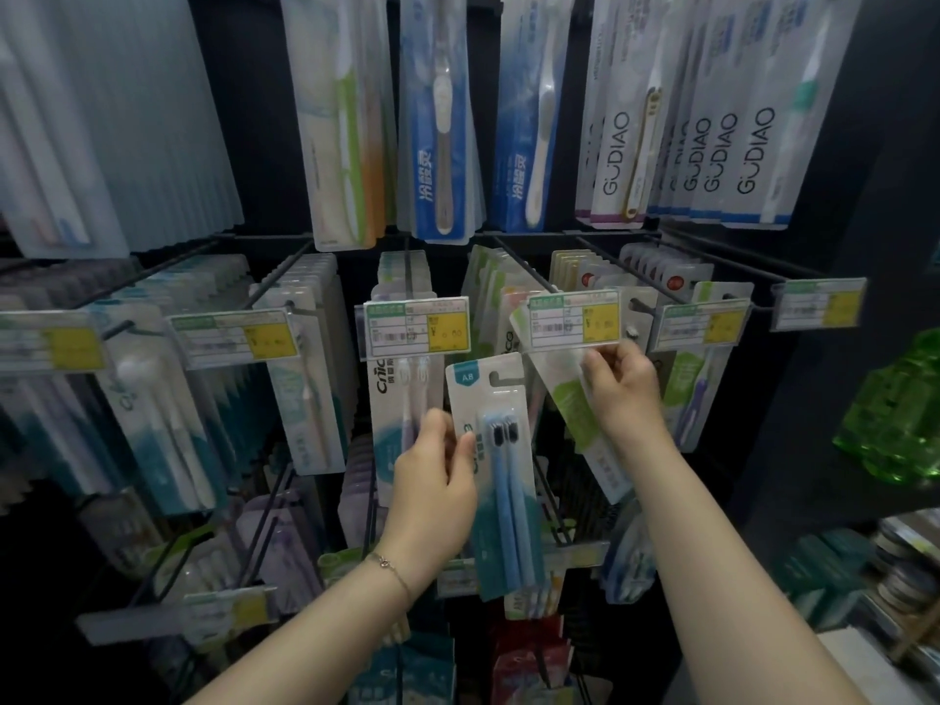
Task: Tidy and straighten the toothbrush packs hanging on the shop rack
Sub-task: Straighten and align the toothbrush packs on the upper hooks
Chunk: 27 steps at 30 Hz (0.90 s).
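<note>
My left hand (pixel 432 480) holds a twin pack of blue toothbrushes (pixel 501 475) by its left edge, off any hook, in front of the middle row of the rack. My right hand (pixel 623 386) grips a tilted white and green toothbrush pack (pixel 569 404) just below the price tag (pixel 575 318) of the hook right of centre. That pack leans with its top to the left and its bottom to the right. More packs hang behind it on the same hook.
Black wire hooks (pixel 285 277) with clear price tag holders stick out towards me across the middle row. Large packs (pixel 437 119) hang above, smaller ones below. A green plastic item (pixel 900 414) sits on a shelf at the right.
</note>
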### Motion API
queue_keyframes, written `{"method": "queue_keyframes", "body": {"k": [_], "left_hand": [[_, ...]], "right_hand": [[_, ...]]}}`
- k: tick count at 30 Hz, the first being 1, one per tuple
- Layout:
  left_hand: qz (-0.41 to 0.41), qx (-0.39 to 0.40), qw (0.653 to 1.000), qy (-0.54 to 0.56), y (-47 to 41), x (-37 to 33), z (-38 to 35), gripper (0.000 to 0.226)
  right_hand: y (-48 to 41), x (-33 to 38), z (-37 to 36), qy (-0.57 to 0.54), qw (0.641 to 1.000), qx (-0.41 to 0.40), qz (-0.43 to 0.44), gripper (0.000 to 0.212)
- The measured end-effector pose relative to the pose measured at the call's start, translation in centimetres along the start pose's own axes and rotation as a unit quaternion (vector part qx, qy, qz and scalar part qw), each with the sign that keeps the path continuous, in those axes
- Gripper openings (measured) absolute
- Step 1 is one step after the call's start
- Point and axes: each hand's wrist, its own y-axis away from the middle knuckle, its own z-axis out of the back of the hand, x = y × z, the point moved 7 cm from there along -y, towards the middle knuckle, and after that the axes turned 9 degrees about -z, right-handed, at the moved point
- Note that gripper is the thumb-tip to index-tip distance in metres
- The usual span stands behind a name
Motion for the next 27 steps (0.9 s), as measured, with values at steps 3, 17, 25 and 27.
{"method": "queue_keyframes", "body": {"k": [3, 17, 25, 27], "left_hand": [[-0.005, -0.011, 1.0, -0.003, 0.3, -0.2, 0.8, 0.022], [-0.001, -0.033, 0.999, 0.012, 0.6, -0.5, 3.3, 0.016], [-0.008, -0.038, 0.999, 0.029, 2.3, -0.6, 6.9, 0.015], [0.002, -0.047, 0.998, 0.029, 2.9, 0.0, 8.5, 0.017]], "right_hand": [[0.6, 0.2, 0.2, 0.011, 0.999, -0.033, 0.019, 0.002], [8.8, 2.2, -2.8, -0.011, 0.98, 0.106, 0.167, 0.011], [12.3, 2.8, -8.1, -0.061, 0.938, 0.33, 0.081, 0.008], [13.3, 3.2, -9.6, -0.049, 0.931, 0.352, 0.087, 0.008]]}}
